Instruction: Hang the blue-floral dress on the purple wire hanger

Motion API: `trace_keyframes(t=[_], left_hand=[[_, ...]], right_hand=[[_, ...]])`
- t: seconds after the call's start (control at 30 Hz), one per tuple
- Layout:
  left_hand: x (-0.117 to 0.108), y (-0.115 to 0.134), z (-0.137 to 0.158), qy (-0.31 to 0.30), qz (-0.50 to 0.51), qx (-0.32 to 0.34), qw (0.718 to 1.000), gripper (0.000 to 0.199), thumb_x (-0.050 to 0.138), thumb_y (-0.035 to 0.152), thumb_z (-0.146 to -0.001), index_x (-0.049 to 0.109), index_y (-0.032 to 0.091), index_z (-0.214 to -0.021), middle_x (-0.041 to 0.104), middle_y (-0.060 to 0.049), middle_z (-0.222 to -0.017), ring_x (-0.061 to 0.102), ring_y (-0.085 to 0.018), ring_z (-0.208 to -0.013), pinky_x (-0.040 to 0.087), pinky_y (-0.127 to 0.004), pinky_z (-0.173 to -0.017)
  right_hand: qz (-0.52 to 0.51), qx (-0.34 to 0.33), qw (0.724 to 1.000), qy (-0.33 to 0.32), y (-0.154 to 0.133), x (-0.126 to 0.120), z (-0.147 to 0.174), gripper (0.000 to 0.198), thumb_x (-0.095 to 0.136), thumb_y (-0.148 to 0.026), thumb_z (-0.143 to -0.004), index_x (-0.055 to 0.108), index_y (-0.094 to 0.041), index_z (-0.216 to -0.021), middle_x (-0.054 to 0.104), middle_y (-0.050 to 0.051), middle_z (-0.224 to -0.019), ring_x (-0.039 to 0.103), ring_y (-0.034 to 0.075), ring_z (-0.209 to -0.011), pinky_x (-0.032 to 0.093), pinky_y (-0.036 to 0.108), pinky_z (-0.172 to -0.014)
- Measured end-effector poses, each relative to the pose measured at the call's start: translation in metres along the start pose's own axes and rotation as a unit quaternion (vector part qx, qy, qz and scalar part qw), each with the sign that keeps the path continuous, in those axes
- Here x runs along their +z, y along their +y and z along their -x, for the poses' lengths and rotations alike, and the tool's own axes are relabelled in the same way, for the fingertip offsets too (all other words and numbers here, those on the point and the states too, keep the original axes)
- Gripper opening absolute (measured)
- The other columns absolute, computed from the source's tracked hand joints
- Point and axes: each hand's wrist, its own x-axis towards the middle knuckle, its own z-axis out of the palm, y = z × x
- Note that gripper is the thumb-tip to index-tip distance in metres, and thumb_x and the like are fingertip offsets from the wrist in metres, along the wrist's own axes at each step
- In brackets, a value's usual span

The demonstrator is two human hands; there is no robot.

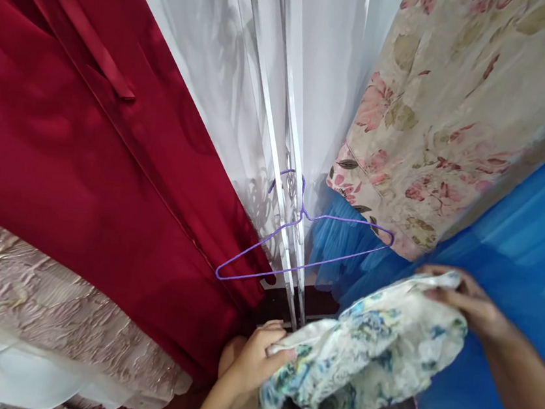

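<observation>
A white floral garment [379, 348] with blue and green flowers is stretched between my two hands, low in the view and bunched in loose folds. My left hand [262, 354] pinches its left edge between thumb and fingers. At the upper right corner of the cloth, my right hand [468, 299] grips it with bent fingers. Just above the garment, a thin purple hanger [330, 260] hangs in front of white metal poles [282, 120], with nothing on it. Neither hand touches the hanger. What kind of garment it is cannot be made out.
Red fabric [100, 165] hangs on the left, above a pink textured cloth [44, 310] and white fabric [4, 351]. White sheer curtains [197, 45] hang behind the poles. A beige floral cloth [440, 118] and blue fabric [519, 239] hang close on the right.
</observation>
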Motion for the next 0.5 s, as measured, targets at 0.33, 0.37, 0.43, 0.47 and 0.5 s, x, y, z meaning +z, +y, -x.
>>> trace_keyframes(t=[0.33, 0.37, 0.43, 0.47, 0.5], left_hand=[[-0.013, 0.074, 0.012, 0.057, 0.133, 0.149, 0.978, 0.041, 0.053, 0.047, -0.095, 0.056, 0.016, -0.068, 0.051, -0.006, -0.074, 0.052, -0.022, -0.083, 0.043, -0.034, -0.082], [-0.021, 0.068, 0.012, 0.072, 0.132, 0.16, 0.976, 0.042, 0.053, 0.044, -0.095, 0.052, 0.017, -0.064, 0.047, -0.005, -0.069, 0.05, -0.021, -0.081, 0.043, -0.035, -0.082], [-0.047, 0.048, 0.013, 0.108, 0.104, 0.159, 0.976, 0.036, 0.055, 0.037, -0.093, 0.052, 0.017, -0.064, 0.046, -0.004, -0.07, 0.05, -0.022, -0.082, 0.042, -0.035, -0.082], [-0.062, 0.037, 0.014, 0.13, 0.077, 0.147, 0.978, 0.03, 0.056, 0.034, -0.091, 0.055, 0.017, -0.067, 0.05, -0.005, -0.075, 0.052, -0.022, -0.084, 0.042, -0.035, -0.082], [-0.078, 0.025, 0.014, 0.155, 0.043, 0.123, 0.979, 0.023, 0.056, 0.031, -0.089, 0.059, 0.017, -0.072, 0.054, -0.006, -0.083, 0.053, -0.023, -0.087, 0.043, -0.034, -0.082]], right_hand=[[-0.112, -0.044, 0.989, -0.091, -0.069, 0.07, -0.105, 0.033, 0.037, -0.011, -0.081, 0.06, -0.001, -0.06, 0.069, 0.003, -0.065, 0.059, 0.006, -0.055, 0.039, 0.026, -0.062], [-0.108, -0.027, 0.986, -0.124, -0.071, 0.075, -0.105, 0.033, 0.039, -0.011, -0.081, 0.061, 0.002, -0.061, 0.065, 0.001, -0.058, 0.059, 0.006, -0.051, 0.038, 0.025, -0.059], [-0.1, -0.004, 0.98, -0.174, -0.074, 0.08, -0.099, 0.03, 0.046, -0.012, -0.08, 0.065, 0.009, -0.07, 0.061, -0.001, -0.051, 0.058, 0.006, -0.046, 0.035, 0.022, -0.054], [-0.098, 0.001, 0.977, -0.192, -0.075, 0.08, -0.094, 0.029, 0.049, -0.011, -0.079, 0.067, 0.011, -0.079, 0.064, 0.001, -0.054, 0.06, 0.006, -0.047, 0.034, 0.021, -0.053], [-0.094, 0.004, 0.974, -0.208, -0.075, 0.079, -0.09, 0.031, 0.053, -0.011, -0.078, 0.069, 0.012, -0.091, 0.069, 0.005, -0.061, 0.064, 0.008, -0.051, 0.036, 0.021, -0.053]])
